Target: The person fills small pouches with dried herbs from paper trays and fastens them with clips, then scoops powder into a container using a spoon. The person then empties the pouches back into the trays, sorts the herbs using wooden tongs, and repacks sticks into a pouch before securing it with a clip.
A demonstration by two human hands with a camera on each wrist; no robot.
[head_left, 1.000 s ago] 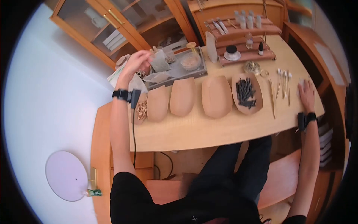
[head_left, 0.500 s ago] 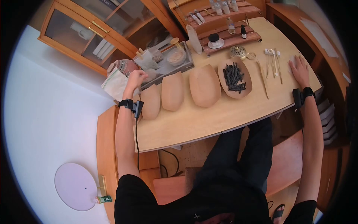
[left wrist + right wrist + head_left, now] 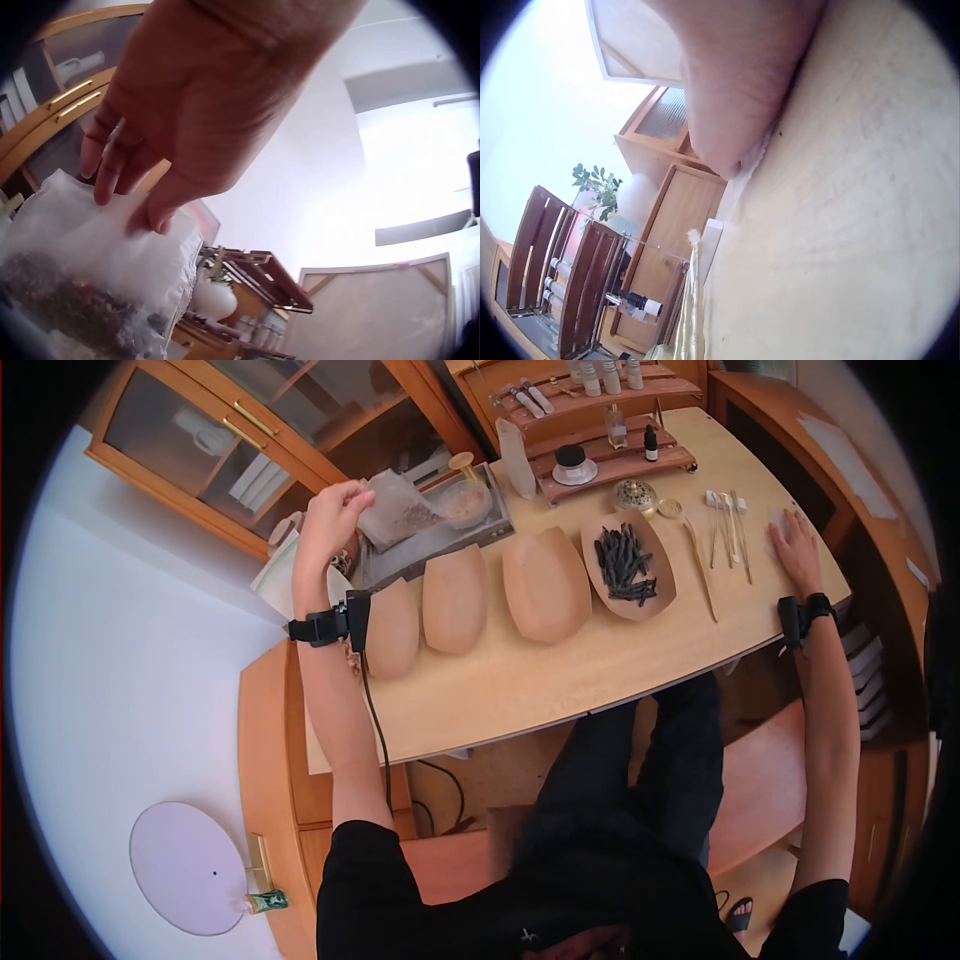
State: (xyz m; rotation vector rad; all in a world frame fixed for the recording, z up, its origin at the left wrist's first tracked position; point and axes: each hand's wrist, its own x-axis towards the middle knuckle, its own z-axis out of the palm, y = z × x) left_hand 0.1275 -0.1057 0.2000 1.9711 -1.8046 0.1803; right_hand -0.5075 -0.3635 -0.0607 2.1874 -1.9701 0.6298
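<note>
Looks like the left hand has moved up from half a second ago and now pinches a cloudy bag just below its fingertips. Right hand's fingers lie relaxed on the worktop.

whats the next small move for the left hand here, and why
Probably draw the cloudy bag toward the nearest bare brown tray: the left hand pinches its upper edge, dried bits show inside, and that tray looks empty.
</note>
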